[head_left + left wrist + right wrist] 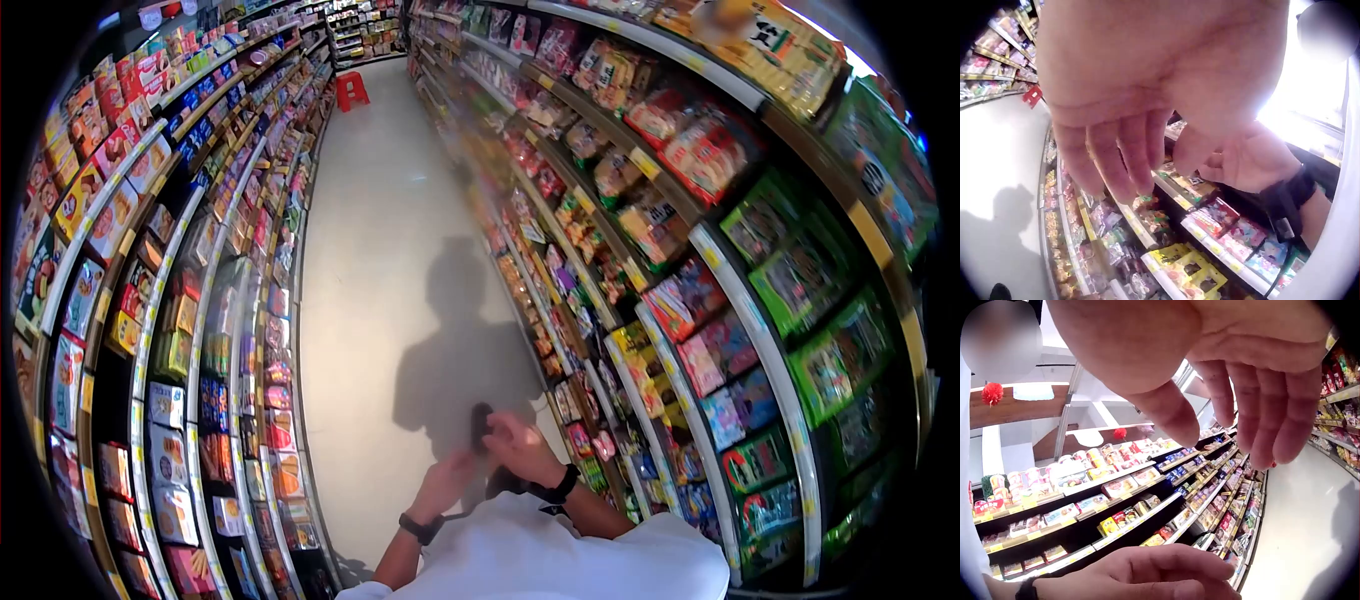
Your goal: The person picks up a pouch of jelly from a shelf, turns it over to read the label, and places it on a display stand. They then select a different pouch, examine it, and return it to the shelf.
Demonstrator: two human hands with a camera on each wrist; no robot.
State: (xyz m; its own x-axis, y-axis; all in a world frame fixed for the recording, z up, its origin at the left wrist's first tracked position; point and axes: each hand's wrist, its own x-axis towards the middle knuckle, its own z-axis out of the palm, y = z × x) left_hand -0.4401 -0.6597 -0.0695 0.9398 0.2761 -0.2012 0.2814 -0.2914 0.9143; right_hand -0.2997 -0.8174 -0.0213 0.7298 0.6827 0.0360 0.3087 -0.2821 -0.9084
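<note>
The left hand (445,487) and right hand (520,447) were held close at the chest, fingers relaxed, nothing gripped; a reach toward the shelves (742,318) was judged needed next

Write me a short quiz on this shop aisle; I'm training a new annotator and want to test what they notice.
1. True or false: a red stool stands on the floor far ahead.
2. The left hand holds: A a packet, B nothing, C a basket.
3. What dark shape lies on that floor just ahead of the person?
Key: 1 true; 2 B; 3 the person's shadow.
</note>
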